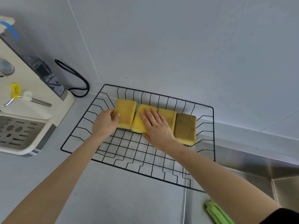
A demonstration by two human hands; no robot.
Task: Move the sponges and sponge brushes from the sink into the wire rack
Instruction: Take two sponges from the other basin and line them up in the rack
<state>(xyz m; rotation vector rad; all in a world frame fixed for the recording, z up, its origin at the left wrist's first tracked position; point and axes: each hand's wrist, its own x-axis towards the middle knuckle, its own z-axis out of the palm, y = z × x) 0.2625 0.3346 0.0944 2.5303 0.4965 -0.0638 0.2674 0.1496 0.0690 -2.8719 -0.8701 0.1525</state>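
A black wire rack (76,139) sits on the grey counter against the wall. Several yellow sponges lie side by side along its far half: a leftmost sponge (125,110), a second sponge (138,122), a third sponge (168,116) and a darker, greenish rightmost sponge (185,126). My left hand (105,122) grips the near left corner of the leftmost sponge, thumb on top. My right hand (157,126) lies flat on the second sponge, fingers spread, thumb under its near edge. A green object (216,213) shows at the bottom right; I cannot tell what it is.
A cream water dispenser (32,101) with a drip tray stands at the left, its black cable (76,78) looped behind it near the rack's far left corner. The steel sink (258,160) edge runs along the right, beside the rack.
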